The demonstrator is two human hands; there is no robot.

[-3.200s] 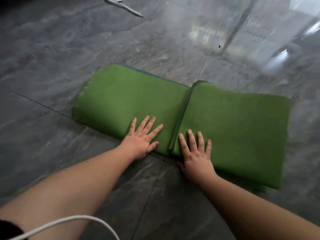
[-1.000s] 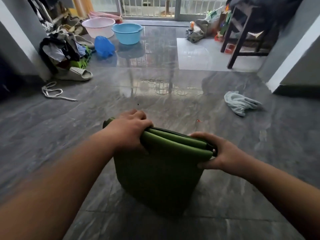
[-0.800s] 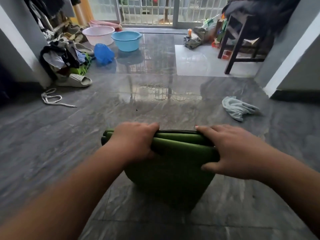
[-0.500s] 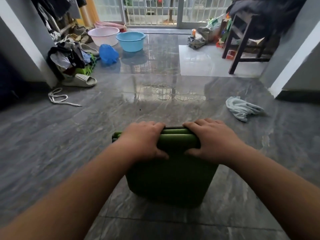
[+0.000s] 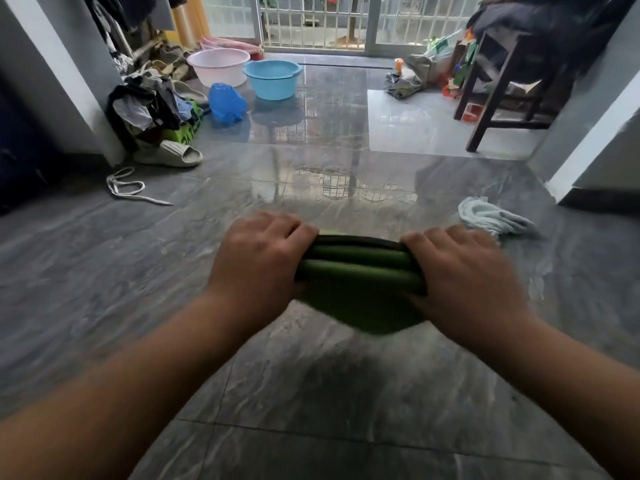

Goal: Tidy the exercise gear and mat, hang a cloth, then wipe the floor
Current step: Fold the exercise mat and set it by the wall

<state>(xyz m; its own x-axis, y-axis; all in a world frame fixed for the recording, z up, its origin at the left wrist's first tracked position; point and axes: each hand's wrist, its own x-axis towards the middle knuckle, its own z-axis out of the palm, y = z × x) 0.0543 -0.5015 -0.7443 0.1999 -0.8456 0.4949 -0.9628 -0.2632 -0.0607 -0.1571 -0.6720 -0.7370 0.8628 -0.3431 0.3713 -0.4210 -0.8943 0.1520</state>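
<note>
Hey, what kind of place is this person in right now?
Probably a home, in a tiled room opening onto a barred balcony door. Plastic wash basins, a heap of clothes and a slipper on the floor suggest a lived-in laundry corner.

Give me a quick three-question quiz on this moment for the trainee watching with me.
1. True or false: both hands grip the folded green mat.
2. Which basin stands nearer the camera: the pink basin or the blue basin?
3. What lies on the floor past the right hand?

Key: 1. True; the left hand holds one end, the right hand the other. 2. The blue basin. 3. A crumpled pale cloth.
</note>
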